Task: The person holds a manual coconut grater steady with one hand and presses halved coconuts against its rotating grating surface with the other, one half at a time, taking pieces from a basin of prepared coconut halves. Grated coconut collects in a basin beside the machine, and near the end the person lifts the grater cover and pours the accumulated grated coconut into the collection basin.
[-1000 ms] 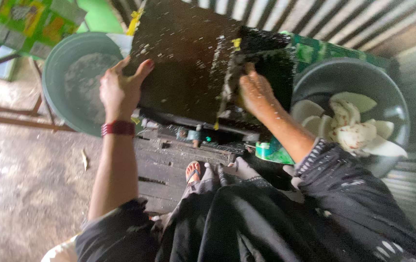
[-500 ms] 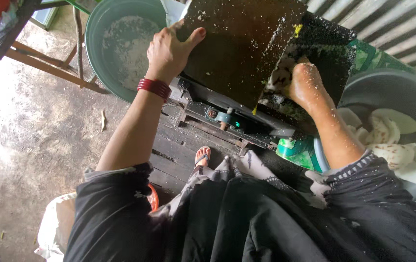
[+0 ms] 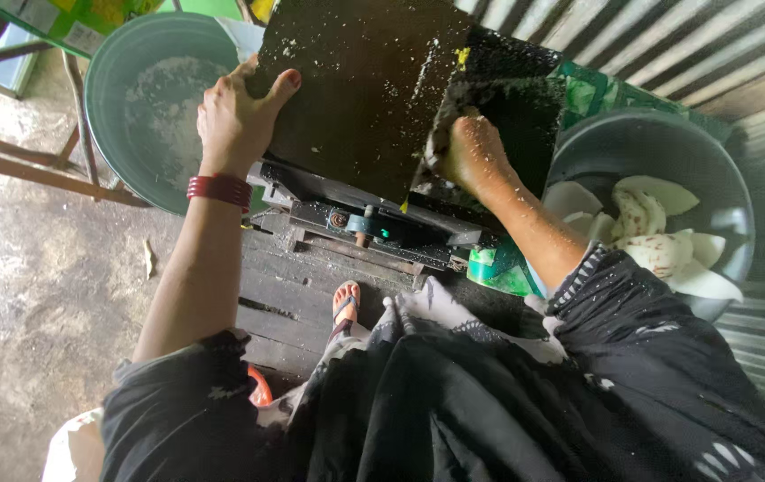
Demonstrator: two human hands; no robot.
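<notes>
While the left hand (image 3: pixel 235 116) lies flat against the near left edge of the black machine cover (image 3: pixel 360 85), its fingers are spread over the corner with the thumb across the panel face; it steadies the panel and does not close round it. Red bangle (image 3: pixel 219 189) on that wrist.

Right hand (image 3: pixel 470 152): pushed into the dark opening (image 3: pixel 516 107) on the right of the cover, fingers curled inward and flecked with white shreds. Something pale shows at the fingertips; what it is, and how tightly the hand is closed on it, cannot be told.

Black machine cover: large, slanted, spattered with white flecks, set over a metal frame (image 3: pixel 360 223) with a small teal part at its middle.

Green basin (image 3: pixel 146 98): left of the cover, just beyond the left hand, holding a layer of white grated matter.

Grey basin (image 3: pixel 668 161): right of the machine, beside the right forearm, holding white curved pieces (image 3: pixel 650 232).

Wooden platform (image 3: pixel 302 286): dark planks under the frame; one sandalled foot (image 3: pixel 345 303) rests on it.

Dark patterned clothing (image 3: pixel 507 393): fills the lower view.

Corrugated metal wall (image 3: pixel 632 45): upper right and down the right side.
</notes>
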